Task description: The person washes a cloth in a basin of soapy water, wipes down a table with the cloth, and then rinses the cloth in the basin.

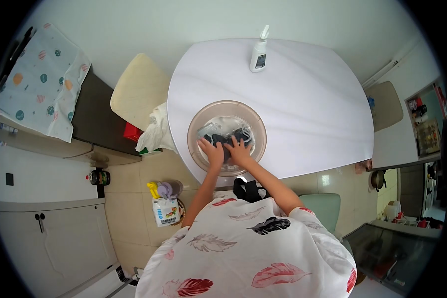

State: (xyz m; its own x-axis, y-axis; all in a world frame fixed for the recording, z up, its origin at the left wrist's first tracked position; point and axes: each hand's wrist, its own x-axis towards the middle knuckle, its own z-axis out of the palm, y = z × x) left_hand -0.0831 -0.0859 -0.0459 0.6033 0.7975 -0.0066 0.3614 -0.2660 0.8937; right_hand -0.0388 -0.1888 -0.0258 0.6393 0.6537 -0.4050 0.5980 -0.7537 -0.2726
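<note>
A round pinkish-beige basin [195,116] stands on the white table [313,104] near its front left edge. Inside it a dark cloth [224,149] lies in water with some suds. My left hand [213,152] rests on the left part of the cloth, fingers spread and pointing away from me. Beside it, my right hand [239,152] presses on the right part of the cloth, its fingers also apart. Neither hand visibly grips the cloth. The fingertips of the two hands are close to each other.
A white spray bottle [258,55] stands at the table's back. Cream chair [139,92] with white cloth [159,130] is at left, green chair [323,207] at lower right. A printed bag [166,211] and purple container [170,189] sit on the floor at left.
</note>
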